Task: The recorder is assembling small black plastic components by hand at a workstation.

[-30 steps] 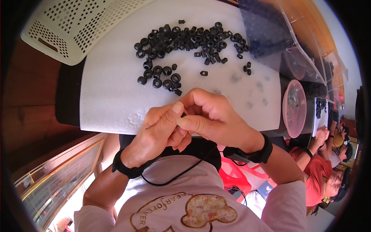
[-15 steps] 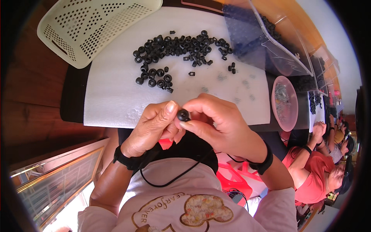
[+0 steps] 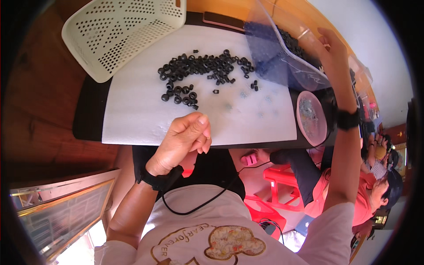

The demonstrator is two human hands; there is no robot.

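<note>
My left hand (image 3: pixel 182 138) is above the front edge of the white foam sheet (image 3: pixel 145 121), its thumb pressed to curled fingers. Anything inside that pinch is hidden. Out to the far right, my right hand (image 3: pixel 332 52) reaches over a clear plastic bin (image 3: pixel 309 73) with black parts in it. Its fingers are parted and I see nothing between them. Round black cord-lock pieces (image 3: pixel 201 65) lie heaped on the sheet, with several loose ones at the near left of the heap. Faint clusters of tiny metallic bits (image 3: pixel 244 94) are right of the heap.
A pale perforated basket (image 3: pixel 104 73) stands at the back left. A pink bowl (image 3: pixel 319 137) of small metal pieces sits by the sheet's right edge. At the back lies a flat dark phone-like object (image 3: pixel 223 20). A person in a red shirt (image 3: pixel 360 190) sits at the right.
My right hand has left my left hand and swung far right, over the clear bin. The round black piece is no longer visible at my fingers. My left hand stays near its place.
</note>
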